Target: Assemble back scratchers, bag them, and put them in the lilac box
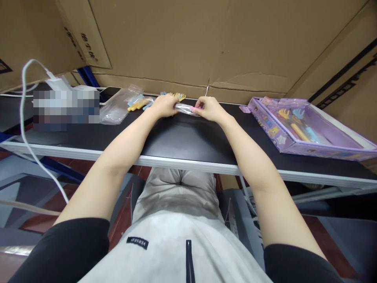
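Note:
My left hand (pixel 163 106) and my right hand (pixel 208 108) meet at the far side of the black table (pixel 182 137), both with fingers closed on a small clear plastic bag (pixel 185 109) stretched between them. A pink piece shows inside the bag near my right fingers. Just beyond my left hand lie small yellow and blue hand-shaped toy pieces (pixel 176 95).
A clear bag with yellow and blue toy pieces (pixel 125 105) lies to the left. A purple toy box (pixel 306 125) with hand-shaped toys sits at the right. Cardboard boxes (pixel 206 43) wall the back. A white charger and cable (pixel 35 98) hang at the left.

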`<state>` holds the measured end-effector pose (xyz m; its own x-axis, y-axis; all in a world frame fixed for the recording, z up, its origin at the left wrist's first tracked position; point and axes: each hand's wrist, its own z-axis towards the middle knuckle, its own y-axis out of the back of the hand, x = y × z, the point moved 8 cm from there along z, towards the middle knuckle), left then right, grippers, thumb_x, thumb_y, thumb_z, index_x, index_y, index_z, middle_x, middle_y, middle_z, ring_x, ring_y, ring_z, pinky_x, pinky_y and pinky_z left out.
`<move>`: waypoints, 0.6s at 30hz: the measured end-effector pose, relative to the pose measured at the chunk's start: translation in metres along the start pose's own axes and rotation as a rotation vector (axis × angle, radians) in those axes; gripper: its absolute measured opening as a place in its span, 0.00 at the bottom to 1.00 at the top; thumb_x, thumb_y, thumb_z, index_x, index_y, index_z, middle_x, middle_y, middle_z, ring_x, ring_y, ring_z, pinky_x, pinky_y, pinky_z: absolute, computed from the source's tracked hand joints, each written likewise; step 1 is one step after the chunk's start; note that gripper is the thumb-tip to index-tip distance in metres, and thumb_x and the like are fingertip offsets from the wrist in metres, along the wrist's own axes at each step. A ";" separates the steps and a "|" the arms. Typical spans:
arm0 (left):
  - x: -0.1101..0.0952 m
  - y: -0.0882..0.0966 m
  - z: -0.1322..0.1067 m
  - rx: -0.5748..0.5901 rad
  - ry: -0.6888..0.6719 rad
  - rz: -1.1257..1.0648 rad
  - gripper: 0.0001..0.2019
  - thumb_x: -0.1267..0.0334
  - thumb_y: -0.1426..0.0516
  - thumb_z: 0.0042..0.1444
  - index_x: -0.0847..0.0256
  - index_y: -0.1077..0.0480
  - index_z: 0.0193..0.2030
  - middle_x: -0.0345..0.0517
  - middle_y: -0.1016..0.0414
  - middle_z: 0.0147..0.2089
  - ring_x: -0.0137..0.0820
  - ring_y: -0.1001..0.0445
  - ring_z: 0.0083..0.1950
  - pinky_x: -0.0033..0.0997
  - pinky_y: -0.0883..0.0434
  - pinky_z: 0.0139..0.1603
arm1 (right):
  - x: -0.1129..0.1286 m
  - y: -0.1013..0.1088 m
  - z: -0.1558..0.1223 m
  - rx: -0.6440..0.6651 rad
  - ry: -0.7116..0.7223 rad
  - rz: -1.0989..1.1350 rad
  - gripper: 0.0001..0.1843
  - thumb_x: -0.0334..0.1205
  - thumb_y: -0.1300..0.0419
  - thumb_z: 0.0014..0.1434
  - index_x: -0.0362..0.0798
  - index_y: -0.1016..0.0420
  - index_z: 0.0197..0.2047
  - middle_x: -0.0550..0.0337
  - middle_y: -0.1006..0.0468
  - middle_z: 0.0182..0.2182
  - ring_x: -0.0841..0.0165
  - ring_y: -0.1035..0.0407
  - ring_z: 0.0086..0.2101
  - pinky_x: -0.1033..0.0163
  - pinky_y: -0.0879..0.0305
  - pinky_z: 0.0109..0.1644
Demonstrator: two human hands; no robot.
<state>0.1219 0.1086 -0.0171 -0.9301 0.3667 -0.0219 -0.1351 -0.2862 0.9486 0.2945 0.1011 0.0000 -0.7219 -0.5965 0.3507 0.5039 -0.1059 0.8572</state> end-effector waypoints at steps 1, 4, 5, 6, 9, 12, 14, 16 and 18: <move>-0.001 0.000 0.000 0.005 0.005 0.008 0.18 0.63 0.39 0.61 0.59 0.19 0.57 0.55 0.14 0.53 0.52 0.18 0.60 0.42 0.25 0.60 | 0.001 -0.001 0.000 0.003 -0.005 -0.004 0.15 0.49 0.27 0.63 0.44 0.16 0.41 0.51 0.17 0.38 0.60 0.28 0.39 0.55 0.32 0.50; -0.001 0.002 -0.001 0.003 0.029 0.020 0.18 0.64 0.40 0.61 0.59 0.19 0.57 0.56 0.14 0.53 0.53 0.17 0.60 0.44 0.25 0.60 | 0.002 -0.001 -0.001 0.036 -0.044 0.000 0.12 0.45 0.27 0.63 0.44 0.16 0.42 0.51 0.16 0.39 0.60 0.26 0.39 0.56 0.30 0.50; -0.001 0.003 -0.001 -0.002 0.035 0.017 0.18 0.64 0.40 0.61 0.58 0.19 0.57 0.56 0.14 0.54 0.53 0.17 0.60 0.44 0.25 0.61 | 0.001 0.000 -0.002 0.051 -0.061 0.006 0.12 0.44 0.27 0.62 0.43 0.15 0.42 0.51 0.15 0.39 0.60 0.25 0.39 0.56 0.30 0.50; 0.001 0.004 -0.001 -0.005 0.039 0.012 0.18 0.64 0.40 0.61 0.58 0.19 0.57 0.56 0.14 0.54 0.53 0.17 0.60 0.44 0.25 0.61 | 0.000 0.002 -0.003 0.065 -0.079 0.011 0.12 0.44 0.26 0.62 0.43 0.15 0.42 0.51 0.15 0.39 0.60 0.24 0.39 0.56 0.28 0.50; 0.006 0.004 -0.001 -0.004 0.049 0.006 0.17 0.63 0.40 0.61 0.58 0.18 0.54 0.57 0.14 0.53 0.54 0.18 0.60 0.45 0.25 0.61 | -0.007 0.010 -0.006 0.103 -0.129 0.019 0.13 0.44 0.23 0.59 0.44 0.14 0.43 0.51 0.14 0.38 0.60 0.22 0.39 0.55 0.25 0.50; 0.014 0.002 0.000 -0.013 0.057 -0.003 0.15 0.61 0.40 0.61 0.58 0.18 0.52 0.56 0.14 0.51 0.54 0.18 0.59 0.45 0.25 0.59 | -0.017 0.018 -0.010 0.159 -0.196 0.032 0.14 0.46 0.21 0.58 0.46 0.14 0.42 0.53 0.14 0.35 0.60 0.20 0.36 0.55 0.22 0.47; 0.018 0.001 0.001 -0.024 0.062 -0.015 0.14 0.61 0.40 0.62 0.57 0.18 0.51 0.55 0.14 0.49 0.52 0.18 0.58 0.44 0.25 0.59 | -0.023 0.022 -0.013 0.203 -0.244 0.043 0.15 0.47 0.20 0.58 0.48 0.16 0.39 0.55 0.15 0.32 0.61 0.20 0.33 0.56 0.22 0.43; 0.020 0.000 0.002 -0.026 0.070 -0.028 0.14 0.61 0.40 0.62 0.57 0.18 0.51 0.55 0.14 0.49 0.51 0.18 0.57 0.44 0.25 0.60 | -0.028 0.024 -0.016 0.238 -0.280 0.055 0.17 0.50 0.20 0.58 0.48 0.18 0.36 0.56 0.17 0.29 0.63 0.20 0.31 0.58 0.23 0.40; 0.020 0.000 0.002 -0.024 0.072 -0.033 0.14 0.61 0.40 0.62 0.57 0.18 0.51 0.54 0.14 0.49 0.51 0.18 0.57 0.44 0.26 0.60 | -0.032 0.025 -0.018 0.262 -0.298 0.069 0.20 0.55 0.20 0.58 0.49 0.18 0.36 0.57 0.18 0.27 0.64 0.22 0.28 0.58 0.23 0.38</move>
<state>0.1037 0.1177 -0.0171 -0.9470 0.3119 -0.0764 -0.1734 -0.2965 0.9392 0.3385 0.1033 0.0030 -0.8161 -0.3341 0.4716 0.4456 0.1560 0.8816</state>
